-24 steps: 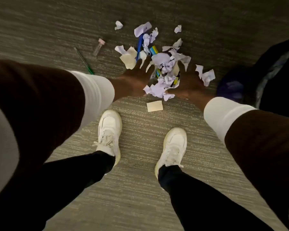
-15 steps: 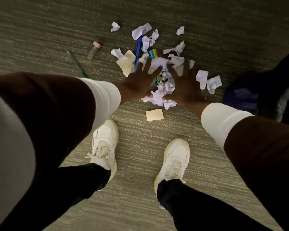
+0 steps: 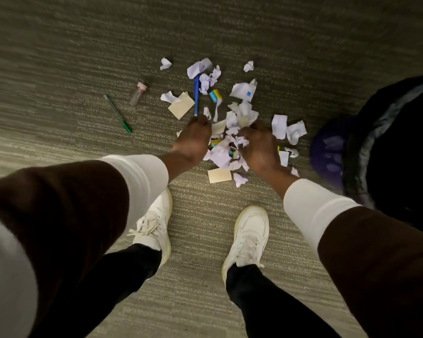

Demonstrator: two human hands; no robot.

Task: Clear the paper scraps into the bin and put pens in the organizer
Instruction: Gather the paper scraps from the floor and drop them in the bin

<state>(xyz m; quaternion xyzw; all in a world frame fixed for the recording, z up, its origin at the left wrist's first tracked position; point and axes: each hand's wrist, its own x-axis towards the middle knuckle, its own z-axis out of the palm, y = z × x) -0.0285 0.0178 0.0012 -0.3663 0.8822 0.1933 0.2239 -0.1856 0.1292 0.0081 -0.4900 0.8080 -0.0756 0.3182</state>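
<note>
We look straight down at a grey carpet, with both of the person's hands lowered into a pile of paper scraps.

The left hand sits at the left edge of the pile, knuckles up, fingers curled down and together; its fingertips meet the near end of a blue pen, which lies pointing away into the far part of the pile. We cannot tell whether the hand grips the pen or only touches it.

The right hand rests on the right part of the pile, fingers bent into the crumpled paper; whether they clamp any scrap is hidden.

Loose items on the carpet:
- A green pen lies well apart to the left of the pile, slanting from far left to near right.
- A small clear vial with a pink cap lies just beyond it.
- Two beige sticky notes (flat, not crumpled) lie at the pile's edges: one at the far left, one nearest the shoes.

A dark bin stands at the right, near the pile. Two white shoes stand on the near side.
</note>
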